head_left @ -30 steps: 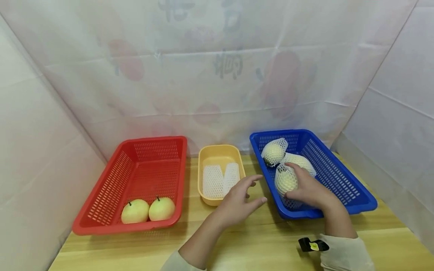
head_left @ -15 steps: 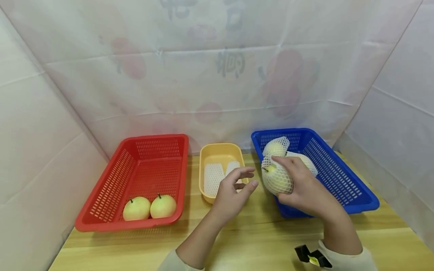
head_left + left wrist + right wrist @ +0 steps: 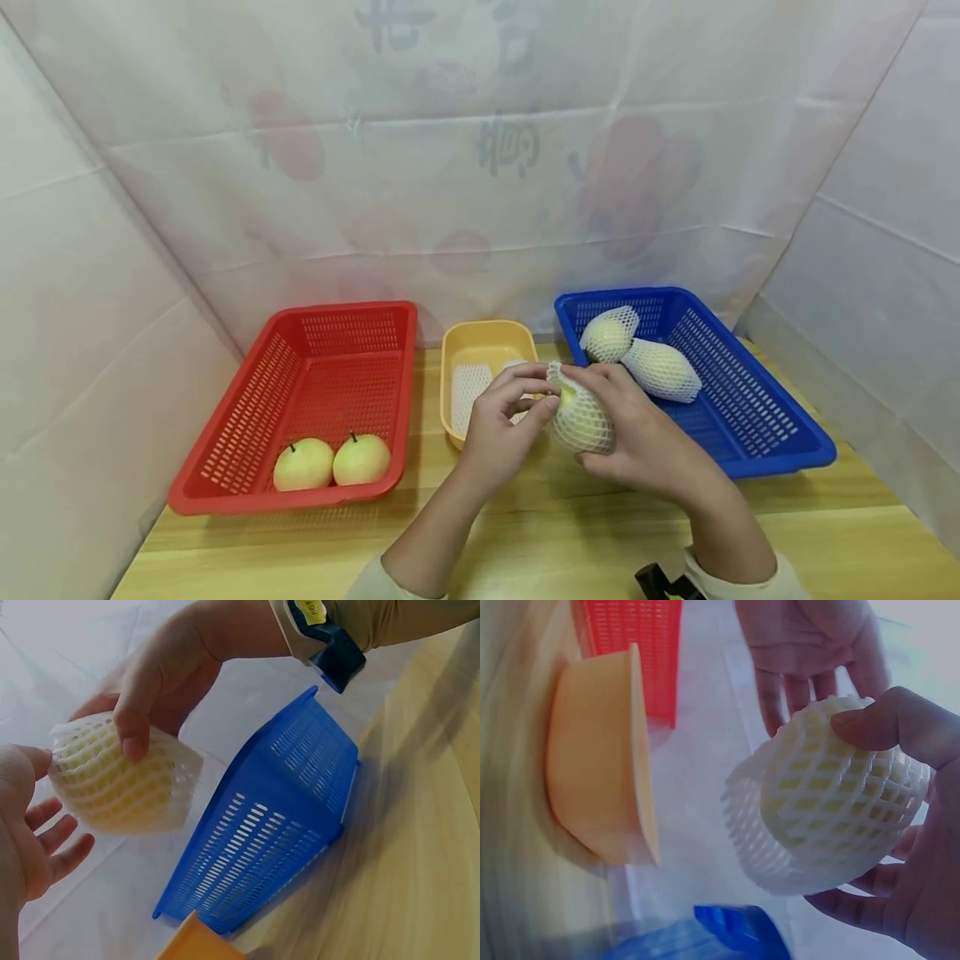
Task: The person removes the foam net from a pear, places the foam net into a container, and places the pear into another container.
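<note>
A pale yellow pear (image 3: 587,425) in a white foam net is held up in front of the blue basket. My right hand (image 3: 645,425) grips it from the right, thumb on one side and fingers round the other, as the right wrist view also shows. My left hand (image 3: 502,417) is at the net's end near the stem, a fingertip right at the net's rim (image 3: 56,739) and the other fingers loosely bent. Two more netted pears (image 3: 662,371) lie in the blue basket (image 3: 780,462). Two bare pears (image 3: 362,458) sit in the red basket (image 3: 285,504).
Between the baskets stands a yellow tub (image 3: 487,327) holding white foam nets (image 3: 470,392), partly hidden by my left hand. White cloth (image 3: 465,192) hangs behind and at both sides. Everything stands on a wooden table (image 3: 525,533).
My right hand has lifted the netted pear out of the blue basket and brought it left to my left hand. The left hand has stayed near the tub, now at the net.
</note>
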`<state>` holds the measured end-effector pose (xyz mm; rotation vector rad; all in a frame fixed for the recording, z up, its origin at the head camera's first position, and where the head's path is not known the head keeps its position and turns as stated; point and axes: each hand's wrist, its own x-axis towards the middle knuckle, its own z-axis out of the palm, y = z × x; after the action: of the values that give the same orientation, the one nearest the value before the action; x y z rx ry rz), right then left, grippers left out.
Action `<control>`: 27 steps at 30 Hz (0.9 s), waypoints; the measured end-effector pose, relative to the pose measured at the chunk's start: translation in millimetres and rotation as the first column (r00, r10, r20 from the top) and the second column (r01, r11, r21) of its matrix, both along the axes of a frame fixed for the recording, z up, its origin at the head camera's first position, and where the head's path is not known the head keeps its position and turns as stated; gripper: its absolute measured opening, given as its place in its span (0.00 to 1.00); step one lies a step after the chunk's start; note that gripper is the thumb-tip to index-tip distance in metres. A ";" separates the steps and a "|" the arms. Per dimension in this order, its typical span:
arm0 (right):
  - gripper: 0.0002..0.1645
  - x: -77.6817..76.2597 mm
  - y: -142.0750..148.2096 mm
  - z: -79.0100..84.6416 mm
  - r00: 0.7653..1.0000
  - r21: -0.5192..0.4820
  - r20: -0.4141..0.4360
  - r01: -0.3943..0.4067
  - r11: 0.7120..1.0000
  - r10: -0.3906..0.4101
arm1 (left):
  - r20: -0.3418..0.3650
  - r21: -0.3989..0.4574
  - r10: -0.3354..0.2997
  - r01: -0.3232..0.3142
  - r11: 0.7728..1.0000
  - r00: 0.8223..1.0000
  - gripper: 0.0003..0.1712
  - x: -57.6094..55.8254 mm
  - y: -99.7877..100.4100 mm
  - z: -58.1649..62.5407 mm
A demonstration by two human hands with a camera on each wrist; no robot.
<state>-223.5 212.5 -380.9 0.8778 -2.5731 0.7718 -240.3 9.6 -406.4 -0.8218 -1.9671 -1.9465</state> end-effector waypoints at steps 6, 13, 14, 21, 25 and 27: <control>0.67 -3.2 -8.9 -7.9 0.993 -0.044 0.119 -0.021 0.999 0.027 | 0.054 -0.046 -0.004 0.006 0.999 0.999 0.07 -0.4 -9.9 4.2; 0.71 -2.4 -20.7 -17.1 0.951 -0.123 0.297 -0.055 0.991 0.090 | 0.031 -0.209 0.033 -0.026 0.978 0.999 0.06 3.9 -26.7 8.7; 0.70 -2.4 -23.1 -18.7 0.944 -0.129 0.314 -0.069 0.989 0.106 | 0.033 -0.228 0.038 -0.029 0.973 0.999 0.06 5.4 -29.9 8.6; 0.69 -0.8 -36.4 -28.6 0.895 -0.167 0.407 -0.122 0.978 0.181 | 0.029 -0.331 0.021 -0.010 0.943 0.999 0.05 12.2 -52.2 3.0; 0.67 -1.4 -42.5 -37.5 0.860 -0.186 0.471 -0.123 0.975 0.198 | 0.012 -0.396 -0.015 0.019 0.918 1.000 0.06 16.2 -63.0 -2.9; 0.66 -1.5 -45.7 -42.4 0.852 -0.171 0.486 -0.129 0.977 0.197 | -0.003 -0.425 -0.024 0.020 0.905 1.000 0.05 18.1 -67.7 -6.1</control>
<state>-225.0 166.8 -423.3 0.9653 -2.8576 1.3655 -222.2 -58.1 -412.5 -0.9509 -2.4298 -1.5327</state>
